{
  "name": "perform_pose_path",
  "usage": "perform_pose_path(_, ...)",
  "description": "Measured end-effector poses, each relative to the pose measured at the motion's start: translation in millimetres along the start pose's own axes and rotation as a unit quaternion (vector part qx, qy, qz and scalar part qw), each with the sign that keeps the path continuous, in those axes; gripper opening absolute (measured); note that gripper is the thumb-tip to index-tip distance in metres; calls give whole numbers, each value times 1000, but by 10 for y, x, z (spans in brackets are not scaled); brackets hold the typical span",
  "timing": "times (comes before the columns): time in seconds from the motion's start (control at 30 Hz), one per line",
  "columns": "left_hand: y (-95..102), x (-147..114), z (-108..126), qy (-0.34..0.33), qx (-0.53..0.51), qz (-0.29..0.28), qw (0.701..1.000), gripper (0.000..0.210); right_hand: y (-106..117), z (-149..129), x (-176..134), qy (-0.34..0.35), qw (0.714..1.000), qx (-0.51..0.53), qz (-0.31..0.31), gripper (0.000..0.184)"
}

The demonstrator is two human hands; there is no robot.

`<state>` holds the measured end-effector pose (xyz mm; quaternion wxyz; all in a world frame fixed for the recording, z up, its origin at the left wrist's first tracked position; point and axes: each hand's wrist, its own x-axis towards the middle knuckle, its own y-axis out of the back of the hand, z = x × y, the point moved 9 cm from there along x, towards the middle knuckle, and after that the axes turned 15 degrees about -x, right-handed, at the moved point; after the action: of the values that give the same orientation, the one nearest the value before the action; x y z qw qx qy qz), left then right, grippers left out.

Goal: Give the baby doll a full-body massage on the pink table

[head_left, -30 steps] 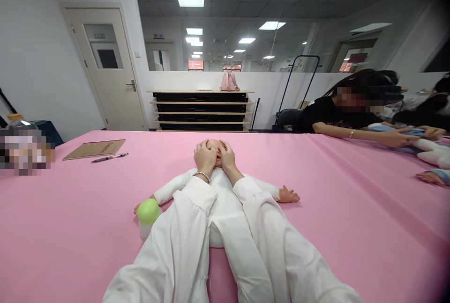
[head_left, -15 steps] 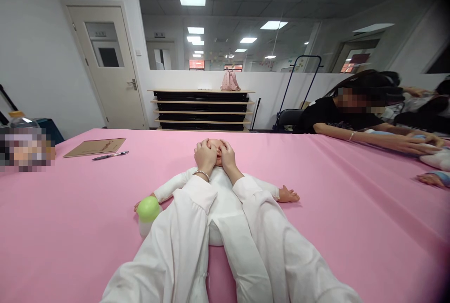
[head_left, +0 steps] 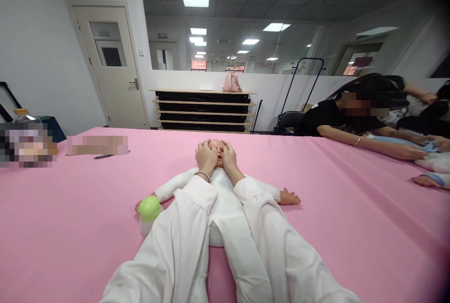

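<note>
A baby doll in a white suit lies on its back, its head away from me, arms spread and legs towards me. My left hand, with a beaded bracelet at the wrist, cups the left side of the doll's head. Against the right side rests my right hand, fingers curved round towards the forehead. Part of the doll's mouth and nose shows between my palms; its cheeks are covered. Near the doll's hand on the left stands a bottle with a green cap, partly behind my sleeve.
A pink cloth covers the table. A pen and a blurred flat item lie at the far left, near a yellow-capped bottle. On the right, a person in black leans over another doll. Shelves stand behind.
The view has shifted slightly. My hands stay on the doll's head with only a small movement. The person on the right has moved their arms.
</note>
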<state>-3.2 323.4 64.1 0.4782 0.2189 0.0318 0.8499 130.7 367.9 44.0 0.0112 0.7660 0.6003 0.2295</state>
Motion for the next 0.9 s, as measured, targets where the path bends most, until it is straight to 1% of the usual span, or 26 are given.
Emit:
perform_pose_path(0.17,3,-4,1,1,-4,-2,1000,41,3,-32,-16,37,999,-3,2,41)
perform_pose_path(0.27,3,-18,24,-5,1,-3,1000,43,14,-39,-27,47,999,-7,5,42)
perform_pose_path(0.37,0,-23,30,-6,5,-3,1000,45,17,-31,-22,43,999,-1,6,40)
perform_pose_path(0.47,-5,-12,17,-6,6,3,1000,42,14,-28,-11,29,1000,-2,6,38)
perform_pose_path(0.63,-6,10,-14,-3,-1,12,1000,40,7,-15,-13,2,1000,-13,1,41)
perform_pose_path(0.77,-5,-1,1,-5,2,3,1000,41,3,-12,-6,25,1000,5,3,39)
perform_pose_path(0.9,4,-17,25,-8,6,-3,1000,44,0,-4,3,41,999,6,5,40)
